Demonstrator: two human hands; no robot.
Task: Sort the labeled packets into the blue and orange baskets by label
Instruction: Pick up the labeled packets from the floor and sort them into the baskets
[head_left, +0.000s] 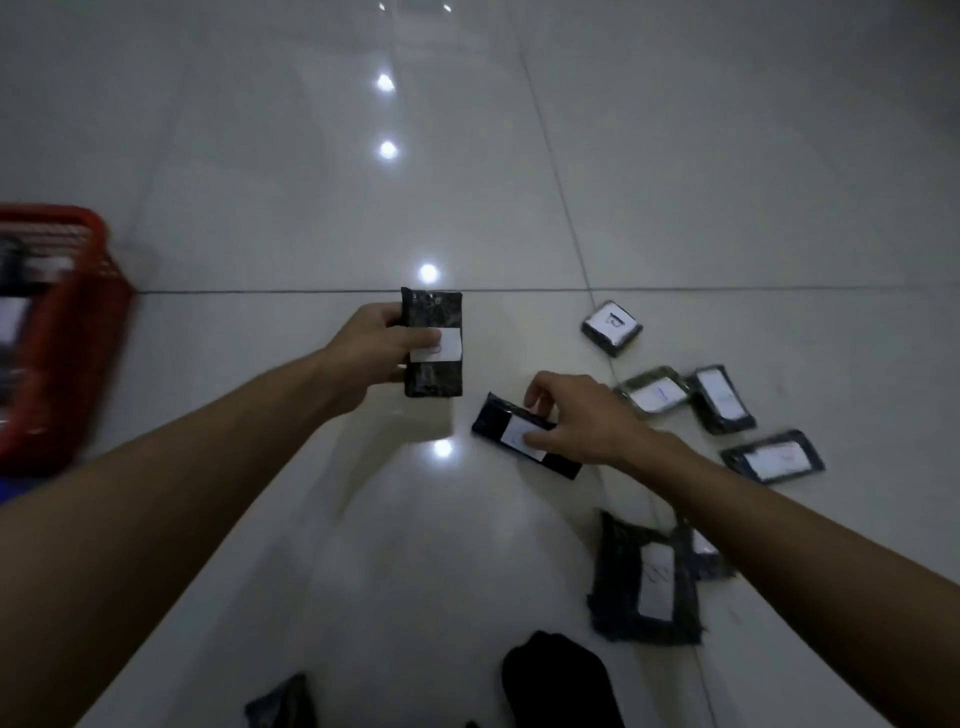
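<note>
**Two packets in hand, the rest lying on the floor**

The orange basket (67, 332) is sitting at the left edge of the view, blurred, and it is holding at least one dark packet with a white label (13, 317); how many more are inside is too smeared to tell. A sliver of blue (6, 491) is showing just below it at the frame's edge, too little to say what it is.

The left hand (376, 353) is gripping an upright dark packet (432, 349) above the floor, thumb lying across its white label, fingers curled round the left side. The right hand (576, 421) is pinching a second packet (524, 435), thumb on the label and fingers curled over the far edge; this one is lying slantwise, low over or on the floor, I cannot tell which.

More labeled packets are lying scattered to the right: one alone (612, 327) farthest away, two side by side (655, 396) (722, 399) just beyond the right wrist, one (772, 457) to their right, and a larger one (647, 579) near the right forearm, overlapping a partly hidden packet (706, 553). The writing on the labels is too blurred to read.

The floor (311, 218) is glossy, pale large tile with thin dark joints, and it is reflecting a row of round ceiling lights (387, 149). Two dark shapes (558, 680) (283, 701) are sitting at the bottom edge.
</note>
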